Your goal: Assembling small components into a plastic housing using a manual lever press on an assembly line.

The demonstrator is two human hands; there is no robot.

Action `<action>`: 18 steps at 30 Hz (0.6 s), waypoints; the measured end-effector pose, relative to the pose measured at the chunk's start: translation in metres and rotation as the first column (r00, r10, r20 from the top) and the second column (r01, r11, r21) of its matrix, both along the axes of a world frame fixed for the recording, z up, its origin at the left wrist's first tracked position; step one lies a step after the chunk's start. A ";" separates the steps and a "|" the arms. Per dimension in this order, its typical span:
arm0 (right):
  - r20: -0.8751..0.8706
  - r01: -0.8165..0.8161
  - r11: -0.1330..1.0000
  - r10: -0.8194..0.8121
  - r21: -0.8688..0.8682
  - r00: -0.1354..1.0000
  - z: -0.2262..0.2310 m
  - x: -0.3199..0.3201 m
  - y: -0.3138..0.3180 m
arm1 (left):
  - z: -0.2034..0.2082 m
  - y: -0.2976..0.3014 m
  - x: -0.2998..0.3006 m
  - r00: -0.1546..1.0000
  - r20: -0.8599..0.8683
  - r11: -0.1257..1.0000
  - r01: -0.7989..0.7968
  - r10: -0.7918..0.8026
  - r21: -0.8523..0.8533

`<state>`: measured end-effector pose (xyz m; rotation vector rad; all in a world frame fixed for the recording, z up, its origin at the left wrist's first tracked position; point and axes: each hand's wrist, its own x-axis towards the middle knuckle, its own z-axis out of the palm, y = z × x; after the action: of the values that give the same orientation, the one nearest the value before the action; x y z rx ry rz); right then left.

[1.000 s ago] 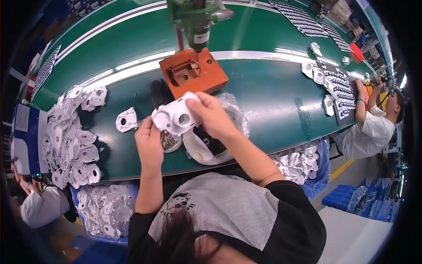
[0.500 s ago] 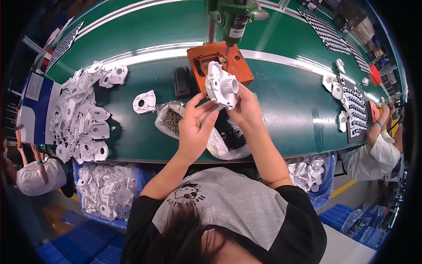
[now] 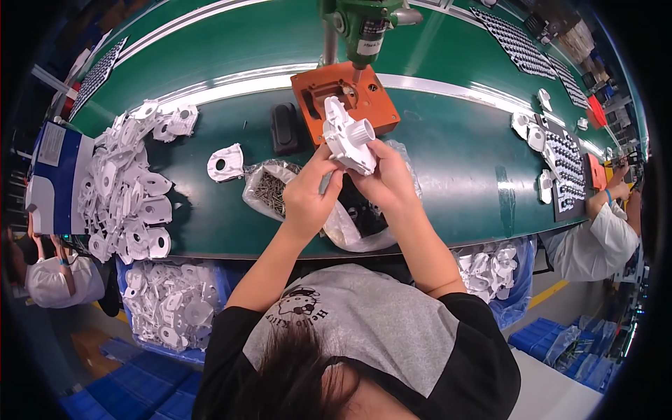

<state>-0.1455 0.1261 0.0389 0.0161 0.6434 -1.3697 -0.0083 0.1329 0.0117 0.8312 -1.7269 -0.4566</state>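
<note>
Between my two hands I hold a white plastic housing (image 3: 348,143) with a round tube sticking out of its face. My left hand (image 3: 313,190) grips its lower left edge with bent fingers. On the other side, my right hand (image 3: 389,178) has its thumb and fingers closed on the lower right edge. Just beyond the part sits an orange fixture block (image 3: 381,115), under a green press (image 3: 365,35). Below my hands lies a plastic bag of pins (image 3: 267,189), partly covered by my left hand. Dark small parts (image 3: 364,213) fill another bag close to my right wrist.
A heap of white plastic parts (image 3: 126,185) covers the table's left. One loose white part (image 3: 225,163) and a black case (image 3: 284,128) lie nearer. Bins of white parts (image 3: 168,301) stand below the table edge. At right are a tray of black pieces (image 3: 564,164) and a co-worker (image 3: 595,241).
The white housing has tipped a little in my hands, its tube now pointing more up and right. My left fingers have closed in nearer its lower edge. The whole view has shifted slightly.
</note>
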 end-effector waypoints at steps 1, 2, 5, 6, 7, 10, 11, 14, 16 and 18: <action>-0.010 -0.002 1.000 0.002 -0.021 1.000 -0.005 0.001 -0.001 | 0.001 -0.001 0.001 0.999 0.053 0.999 -0.005 0.008 -0.041; -0.019 -0.005 0.999 0.004 -0.043 1.000 -0.008 0.002 -0.002 | 0.002 -0.001 0.000 0.999 0.053 0.999 -0.004 0.006 -0.042; -0.124 0.088 0.996 -0.090 -0.018 0.988 -0.003 0.008 -0.003 | 0.000 0.001 -0.005 0.998 0.060 1.000 -0.008 0.007 0.005; -0.167 0.069 0.990 -0.089 -0.121 0.982 -0.006 0.009 -0.002 | -0.007 0.005 -0.008 0.979 -0.194 0.957 0.119 -0.069 0.263; -0.208 0.044 0.974 -0.091 -0.222 0.974 -0.013 0.010 0.000 | -0.012 0.008 -0.010 0.892 -0.446 0.837 0.295 -0.069 0.461; -0.244 -0.001 0.960 -0.070 -0.280 0.967 -0.023 0.020 0.003 | -0.018 0.012 -0.008 0.899 -0.438 0.850 0.237 -0.008 0.470; -0.239 -0.029 0.966 -0.035 -0.258 0.970 -0.020 0.019 0.004 | -0.020 0.012 -0.004 0.923 -0.385 0.863 0.175 0.024 0.475; -0.205 -0.188 0.959 0.144 -0.214 0.968 -0.018 0.007 0.006 | -0.020 -0.001 0.020 0.997 -0.071 0.980 0.006 0.008 0.198; -0.227 -0.246 0.952 0.203 -0.181 0.953 -0.006 0.004 0.009 | -0.007 -0.005 0.024 0.999 0.007 0.997 -0.032 0.031 0.065; -0.248 -0.302 0.941 0.260 -0.150 0.933 -0.007 -0.001 0.009 | -0.003 -0.005 0.026 0.997 0.060 0.997 -0.040 0.044 -0.061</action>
<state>-0.1464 0.1351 0.0321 -0.3746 0.6749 -1.1539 0.0178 0.1277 0.0083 0.8446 -1.7675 -0.3524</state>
